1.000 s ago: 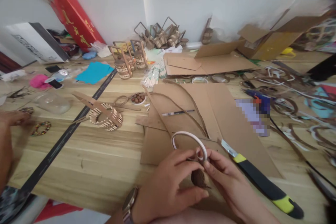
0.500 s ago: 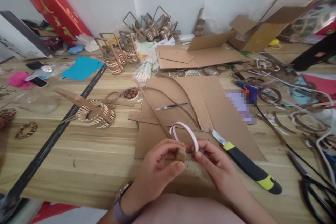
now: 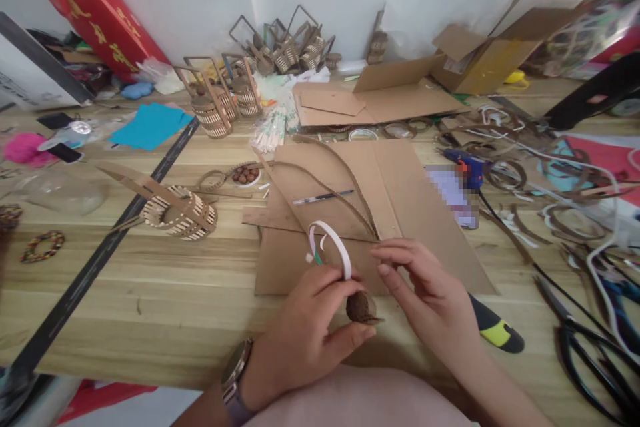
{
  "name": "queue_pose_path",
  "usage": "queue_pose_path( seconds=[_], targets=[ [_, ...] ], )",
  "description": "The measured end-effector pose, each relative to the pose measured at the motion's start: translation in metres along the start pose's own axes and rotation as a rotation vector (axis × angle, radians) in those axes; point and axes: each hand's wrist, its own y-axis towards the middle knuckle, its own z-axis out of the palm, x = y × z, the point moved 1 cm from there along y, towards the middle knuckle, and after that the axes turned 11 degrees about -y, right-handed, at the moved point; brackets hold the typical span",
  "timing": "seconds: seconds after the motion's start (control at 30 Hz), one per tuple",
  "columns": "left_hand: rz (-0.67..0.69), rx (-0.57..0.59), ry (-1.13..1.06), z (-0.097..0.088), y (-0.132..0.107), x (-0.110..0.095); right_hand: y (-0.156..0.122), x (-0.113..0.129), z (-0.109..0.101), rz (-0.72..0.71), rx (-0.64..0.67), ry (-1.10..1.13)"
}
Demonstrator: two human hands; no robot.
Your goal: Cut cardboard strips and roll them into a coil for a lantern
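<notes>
My left hand (image 3: 305, 330) is closed around a thin white tape ring (image 3: 330, 247) and a small round brown cardboard piece (image 3: 359, 307), pinched between thumb and fingers. My right hand (image 3: 425, 287) hovers just right of the ring with its fingers loosely apart, holding nothing I can see. Both hands are above the near edge of a flat cardboard sheet (image 3: 400, 200). A black and yellow utility knife (image 3: 495, 330) lies partly under my right hand.
A slatted cardboard basket (image 3: 175, 213) lies on its side at left beside a long black ruler (image 3: 100, 260). More small baskets (image 3: 220, 103) stand at the back. A glue gun (image 3: 465, 170), scissors (image 3: 590, 353) and cardboard strips crowd the right. A pen (image 3: 323, 198) rests on the cardboard.
My right hand has let go of the tape ring and moved slightly right. The ring now stays in my left hand together with the brown piece. The camera has shifted a little.
</notes>
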Motion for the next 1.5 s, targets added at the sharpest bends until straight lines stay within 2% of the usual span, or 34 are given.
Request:
queue_pose_path(
  seconds=[0.13,0.23,0.33,0.47,0.57,0.7,0.83,1.0,1.23,1.37,1.43,1.5],
  targets=[
    [0.041,0.027,0.085,0.000,0.000,-0.001,0.008,0.015,-0.006,-0.140,0.030,-0.112],
    [0.073,0.035,0.145,0.000,0.000,-0.003,0.009,0.020,-0.003,-0.217,0.035,-0.095],
    [0.095,0.049,0.178,0.001,0.001,-0.004,0.007,0.018,0.001,-0.229,0.042,-0.084],
    [0.109,0.057,0.191,0.002,0.001,-0.005,0.005,0.016,0.000,-0.169,0.042,-0.082],
    [0.114,0.066,0.192,0.003,0.002,-0.006,0.005,0.015,0.000,-0.092,0.087,0.010],
    [0.109,0.086,0.174,0.001,0.001,-0.006,0.006,0.012,0.002,0.105,0.216,0.226],
    [0.088,0.148,0.115,-0.002,-0.002,-0.004,0.010,0.007,0.000,0.274,0.262,0.336],
    [0.120,0.204,0.114,-0.007,-0.004,0.000,0.014,0.000,-0.004,0.330,0.254,0.387],
    [0.149,0.111,0.276,-0.011,-0.006,0.003,0.001,-0.015,-0.012,0.238,0.138,0.097],
    [0.156,0.072,0.318,-0.012,-0.007,0.003,0.001,-0.021,-0.018,0.212,-0.021,-0.034],
    [0.168,0.060,0.331,-0.012,-0.006,0.002,0.004,-0.017,-0.022,0.075,-0.091,-0.146],
    [0.181,0.065,0.343,-0.012,-0.005,0.001,0.007,-0.009,-0.024,-0.157,-0.099,-0.257]
  ],
)
